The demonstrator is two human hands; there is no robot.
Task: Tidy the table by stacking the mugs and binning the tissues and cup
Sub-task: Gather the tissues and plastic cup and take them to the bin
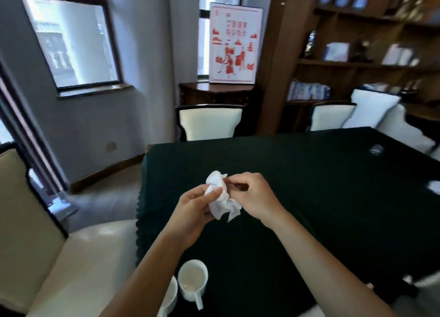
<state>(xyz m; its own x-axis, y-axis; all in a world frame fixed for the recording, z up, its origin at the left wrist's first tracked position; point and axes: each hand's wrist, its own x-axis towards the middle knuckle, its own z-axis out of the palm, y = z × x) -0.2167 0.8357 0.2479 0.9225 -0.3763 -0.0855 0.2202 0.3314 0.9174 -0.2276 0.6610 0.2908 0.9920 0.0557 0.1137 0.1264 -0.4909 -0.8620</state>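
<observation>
Daylight from window (71,40), glare on panes, soft blur, edges warped

Dark-clothed table (309,197) with two mugs (192,281)

walls grey | windows (71,40) daylit | chairs (209,123) cream | bookshelf (357,42) dark wood | tablecloth (309,173) dark green

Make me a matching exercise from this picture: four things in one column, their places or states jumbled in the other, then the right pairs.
Things:
1. crumpled tissue
2. mug
3. clear cup
4. tablecloth

Places or states:
A. far right part of the table
B. dark green, hanging over the table edge
C. held between both hands
D. near table edge, handle towards the camera

Pairs: 1-C, 2-D, 3-A, 4-B
</observation>
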